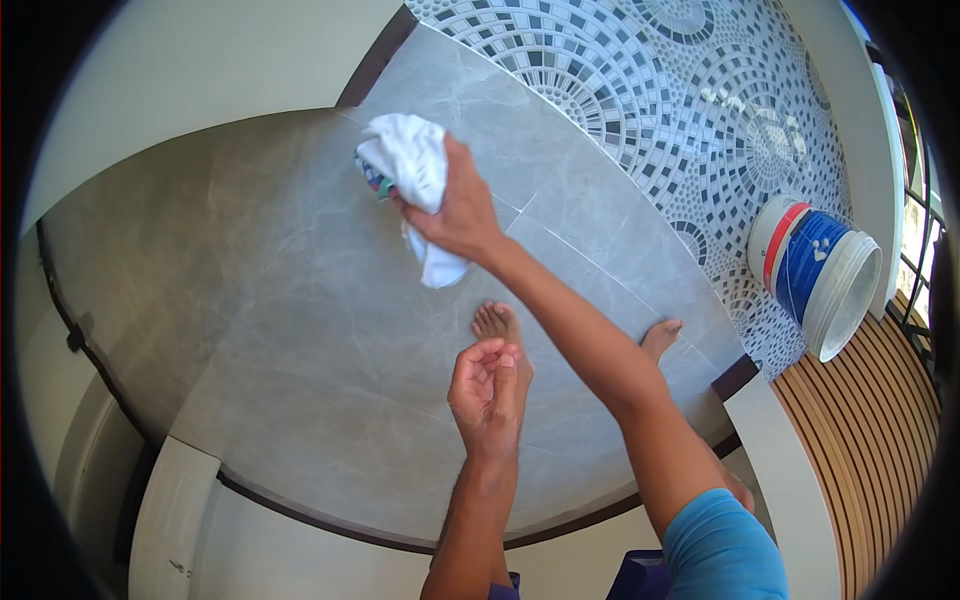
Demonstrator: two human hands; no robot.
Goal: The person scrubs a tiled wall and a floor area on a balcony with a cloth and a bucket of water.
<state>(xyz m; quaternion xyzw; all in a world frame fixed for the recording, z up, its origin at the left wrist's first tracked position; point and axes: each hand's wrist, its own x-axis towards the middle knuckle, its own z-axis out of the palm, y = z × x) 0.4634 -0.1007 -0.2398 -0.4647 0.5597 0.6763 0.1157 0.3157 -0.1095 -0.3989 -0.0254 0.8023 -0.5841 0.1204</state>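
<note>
My right hand (462,208) grips a bunched white cloth (408,155), raised in front of me with the grey tiled floor behind it. A patch of coloured print shows at the cloth's left side, and one end hangs below my fingers. My left hand (485,392) is nearer my body, its fingers curled in loosely and the thumb close to the fingertips. Nothing shows in its palm. Just beyond it, a bare foot (496,320) stands on the floor, and the other foot (661,338) is farther right, partly behind my right arm.
Grey marble-look tiles (320,330) spread around my feet. At upper right lies a floor of patterned mosaic tiles (640,80). A white bucket with a blue and red label (800,265) stands there, near brown slats (850,440). Pale walls and a white door (180,500) border the floor.
</note>
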